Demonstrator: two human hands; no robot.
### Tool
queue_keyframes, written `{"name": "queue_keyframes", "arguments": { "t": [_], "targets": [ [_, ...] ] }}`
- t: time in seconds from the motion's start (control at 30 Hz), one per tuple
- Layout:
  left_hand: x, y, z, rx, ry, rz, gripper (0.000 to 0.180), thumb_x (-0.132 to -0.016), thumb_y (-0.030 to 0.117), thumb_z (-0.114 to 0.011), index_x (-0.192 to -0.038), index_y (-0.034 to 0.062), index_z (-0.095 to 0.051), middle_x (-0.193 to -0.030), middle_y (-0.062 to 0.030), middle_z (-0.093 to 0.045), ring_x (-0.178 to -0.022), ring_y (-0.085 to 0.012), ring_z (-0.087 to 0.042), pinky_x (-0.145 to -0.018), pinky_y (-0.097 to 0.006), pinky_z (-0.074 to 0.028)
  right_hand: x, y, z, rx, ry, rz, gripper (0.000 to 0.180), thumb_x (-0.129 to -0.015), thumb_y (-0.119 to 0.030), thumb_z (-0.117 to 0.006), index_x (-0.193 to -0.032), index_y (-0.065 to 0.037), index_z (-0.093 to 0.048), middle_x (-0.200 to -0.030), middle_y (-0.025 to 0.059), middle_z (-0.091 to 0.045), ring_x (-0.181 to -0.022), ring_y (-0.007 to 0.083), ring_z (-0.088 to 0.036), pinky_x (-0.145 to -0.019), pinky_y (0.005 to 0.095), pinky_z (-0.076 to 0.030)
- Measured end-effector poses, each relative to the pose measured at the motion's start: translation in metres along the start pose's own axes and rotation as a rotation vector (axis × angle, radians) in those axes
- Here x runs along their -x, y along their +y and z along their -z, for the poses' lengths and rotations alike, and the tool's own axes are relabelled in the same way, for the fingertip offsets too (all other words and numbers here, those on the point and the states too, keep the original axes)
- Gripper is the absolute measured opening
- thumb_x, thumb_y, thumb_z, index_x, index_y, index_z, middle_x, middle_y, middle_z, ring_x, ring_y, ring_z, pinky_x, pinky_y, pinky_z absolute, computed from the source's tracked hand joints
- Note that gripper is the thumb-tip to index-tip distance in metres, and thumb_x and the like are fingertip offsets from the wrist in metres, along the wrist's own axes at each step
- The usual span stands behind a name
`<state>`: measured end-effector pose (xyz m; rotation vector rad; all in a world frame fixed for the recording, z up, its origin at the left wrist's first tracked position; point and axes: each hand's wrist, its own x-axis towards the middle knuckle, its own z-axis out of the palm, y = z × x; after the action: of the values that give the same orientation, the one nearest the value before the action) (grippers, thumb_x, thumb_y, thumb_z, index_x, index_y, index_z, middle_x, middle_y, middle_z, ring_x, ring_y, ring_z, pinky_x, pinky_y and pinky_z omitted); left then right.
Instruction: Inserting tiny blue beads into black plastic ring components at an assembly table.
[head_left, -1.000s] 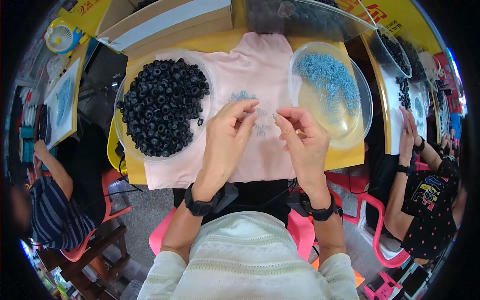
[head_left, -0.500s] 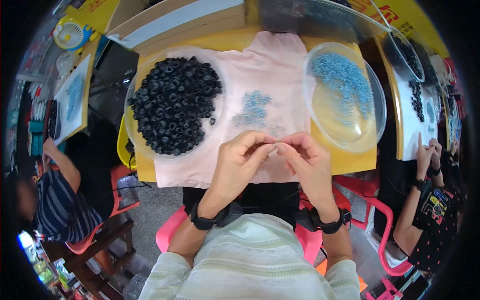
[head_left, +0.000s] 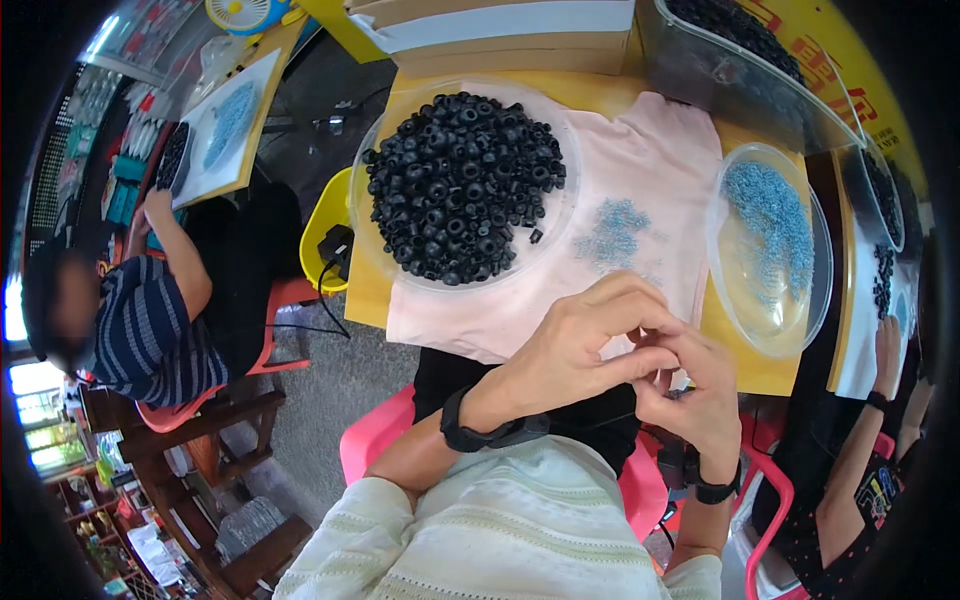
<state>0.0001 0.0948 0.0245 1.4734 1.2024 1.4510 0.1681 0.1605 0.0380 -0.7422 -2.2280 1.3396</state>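
My left hand [head_left: 598, 338] is closed, its fingertips meeting those of my right hand [head_left: 698, 385] over the near edge of a pink cloth [head_left: 455, 322]. My right fingers are curled in and pinched. Anything between the fingertips is too small or hidden to make out. Just beyond the hands, a small scatter of tiny light-blue pieces [head_left: 612, 232] lies on the cloth. To the left, a round clear tray [head_left: 362, 232] holds a heap of small black ring-like parts [head_left: 460, 190]. On the right, a clear oval tray [head_left: 745, 318] holds more tiny blue pieces [head_left: 775, 215].
A cardboard box [head_left: 500, 55] and a clear bin of black parts [head_left: 740, 95] stand along the table's far side. A yellow bucket [head_left: 318, 235] sits off the left edge. People work at side tables, one on the left [head_left: 150, 330], another at right [head_left: 850, 490].
The view has turned, so the table appears farther right. My hands have drawn slightly toward me and right of the blue scatter, and my fingers have curled more tightly together.
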Motion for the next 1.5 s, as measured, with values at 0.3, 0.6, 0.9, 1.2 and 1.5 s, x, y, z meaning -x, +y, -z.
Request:
{"name": "queue_keyframes", "arguments": {
  "t": [0.3, 0.6, 0.9, 1.2, 1.5],
  "targets": [
    [0.01, 0.004, 0.0, 0.011, 0.002, 0.028, 0.021, -0.074, 0.001, -0.077, -0.091, 0.002, -0.065, -0.095, -0.0076, -0.062, -0.081, -0.0157, -0.06, -0.068, -0.026, -0.05, 0.005, 0.002, -0.009, -0.043, 0.033, 0.042, 0.02, -0.064, 0.003, -0.067, -0.082, -0.001, -0.059, -0.07, 0.0039, -0.056, -0.051, 0.0088, -0.052, -0.048, 0.0221, -0.042],
    [0.013, 0.003, 0.002, -0.046, 0.107, 0.035, 0.02, -0.075, 0.003, -0.075, -0.087, 0.0026, -0.059, -0.086, -0.0062, -0.059, -0.07, -0.0155, -0.059, -0.064, -0.027, -0.05, -0.001, -0.002, -0.018, 0.008, 0.049, 0.03, 0.021, -0.064, 0.003, -0.067, -0.082, -0.002, -0.058, -0.071, 0.0038, -0.059, -0.054, 0.0103, -0.055, -0.047, 0.0219, -0.045],
    [0.01, 0.008, -0.002, 0.087, 0.199, 0.08, 0.017, -0.074, 0.001, -0.078, -0.081, 0.0026, -0.063, -0.081, -0.0029, -0.061, -0.07, -0.0089, -0.055, -0.06, -0.023, -0.046, -0.003, -0.005, -0.02, -0.007, 0.048, 0.069, 0.02, -0.066, 0.003, -0.066, -0.083, -0.002, -0.059, -0.071, 0.0029, -0.059, -0.058, 0.0093, -0.058, -0.046, 0.0214, -0.046],
    [0.02, 0.011, 0.076, -0.639, 0.208, 0.223, 0.023, -0.076, 0.0, -0.073, -0.098, 0.0022, -0.069, -0.081, -0.0031, -0.06, -0.067, -0.0092, -0.054, -0.058, -0.024, -0.043, 0.001, 0.007, -0.017, -0.197, 0.111, -0.021, 0.016, -0.069, 0.005, -0.067, -0.08, -0.004, -0.058, -0.072, -0.0003, -0.061, -0.061, 0.0059, -0.059, -0.047, 0.0187, -0.043],
    [0.022, -0.006, 0.095, -0.897, 0.115, 0.267, 0.028, -0.079, -0.001, -0.069, -0.106, 0.0028, -0.067, -0.084, -0.0071, -0.056, -0.065, -0.0171, -0.055, -0.06, -0.027, -0.044, 0.003, 0.012, -0.026, -0.226, 0.063, -0.04, 0.015, -0.071, 0.005, -0.068, -0.081, -0.004, -0.059, -0.072, -0.0003, -0.061, -0.06, 0.0043, -0.058, -0.046, 0.0186, -0.041]
  ]
}}
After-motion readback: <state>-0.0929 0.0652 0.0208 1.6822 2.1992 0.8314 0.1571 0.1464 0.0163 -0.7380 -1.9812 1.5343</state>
